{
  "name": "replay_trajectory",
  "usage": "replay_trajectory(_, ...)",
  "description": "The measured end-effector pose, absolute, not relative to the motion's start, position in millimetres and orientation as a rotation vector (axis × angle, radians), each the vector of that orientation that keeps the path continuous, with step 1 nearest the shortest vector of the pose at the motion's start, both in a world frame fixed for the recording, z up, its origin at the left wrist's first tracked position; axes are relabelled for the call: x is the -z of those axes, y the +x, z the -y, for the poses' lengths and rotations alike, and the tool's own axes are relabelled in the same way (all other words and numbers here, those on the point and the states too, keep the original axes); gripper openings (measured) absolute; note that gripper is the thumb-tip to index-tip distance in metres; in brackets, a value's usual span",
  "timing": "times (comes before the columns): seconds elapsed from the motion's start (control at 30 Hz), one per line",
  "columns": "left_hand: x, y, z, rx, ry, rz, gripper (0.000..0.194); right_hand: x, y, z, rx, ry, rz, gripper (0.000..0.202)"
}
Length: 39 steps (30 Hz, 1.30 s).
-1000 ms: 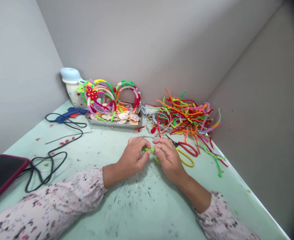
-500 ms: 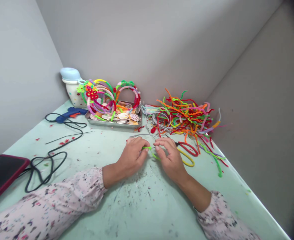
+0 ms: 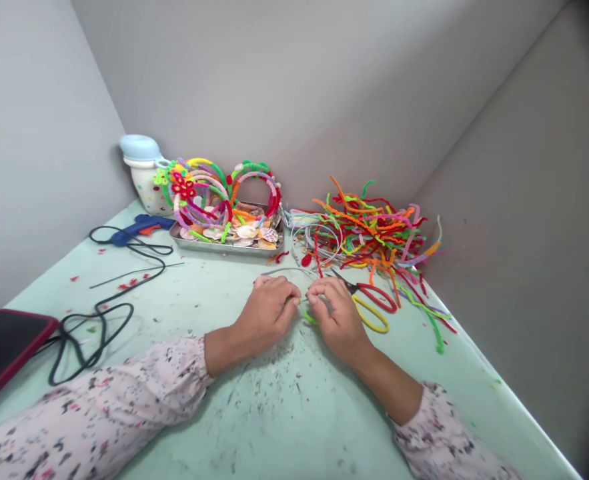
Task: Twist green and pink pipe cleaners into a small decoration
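Both hands meet over the middle of the table, a small gap between their fingertips. My left hand (image 3: 270,308) pinches a bright green pipe cleaner (image 3: 308,313), whose short curve shows in the gap. My right hand (image 3: 338,312) has thumb and forefinger pressed together on the same pipe cleaner. A thin grey wire band (image 3: 294,269) arcs just behind the fingers; where its ends go is hidden by the hands. Beside my right hand lie scissors (image 3: 374,308) with one red and one yellow handle, blades partly apart.
At the back, a metal tray (image 3: 224,248) holds shells and colourful wrapped hoops (image 3: 201,193). A heap of pipe cleaners (image 3: 379,230) lies back right. Leftward are a lidded cup (image 3: 147,177), a blue glue gun (image 3: 141,228), its black cord (image 3: 105,320) and a phone (image 3: 11,347).
My right hand has shifted slightly left, its fingers closing in on the green pipe cleaner. Less green shows between the hands, and more of the scissors' blades is visible.
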<state>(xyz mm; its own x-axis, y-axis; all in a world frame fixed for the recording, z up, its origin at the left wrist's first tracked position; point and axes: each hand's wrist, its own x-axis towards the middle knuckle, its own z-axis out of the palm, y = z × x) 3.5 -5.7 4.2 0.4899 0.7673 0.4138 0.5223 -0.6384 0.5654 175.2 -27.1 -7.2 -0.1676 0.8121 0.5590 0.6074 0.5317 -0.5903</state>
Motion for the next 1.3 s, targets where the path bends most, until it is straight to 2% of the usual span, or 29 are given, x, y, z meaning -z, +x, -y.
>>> replay_trajectory(0.33, -4.6, 4.1, 7.0, -0.866, 2.41, -1.071, 0.023, 7.1, 175.1, 27.9, -0.294, -1.169, 1.875, 0.012)
replay_trajectory(0.67, -4.2, 2.4, 6.0, -0.999, 2.288, -1.059, 0.009, 9.0, 176.1, 26.5, -0.322, -1.196, 1.817, 0.012)
replay_trajectory(0.9, -4.4, 0.3, 5.3, -1.072, 2.266, -1.076, 0.012, 8.3, 179.0, 27.0, -0.363, -1.124, 1.815, 0.013)
replay_trajectory(1.03, -3.9, -1.2, 3.3, -1.114, 2.186, -1.039, 0.014, 8.9, 179.3, 27.0, -0.315, -1.084, 1.864, 0.019)
replay_trajectory(1.3, -2.2, -3.2, 3.2, -1.106, 2.129, -0.943, 0.011, 13.6, 178.6, 23.0, -0.19, -1.104, 1.873, 0.016)
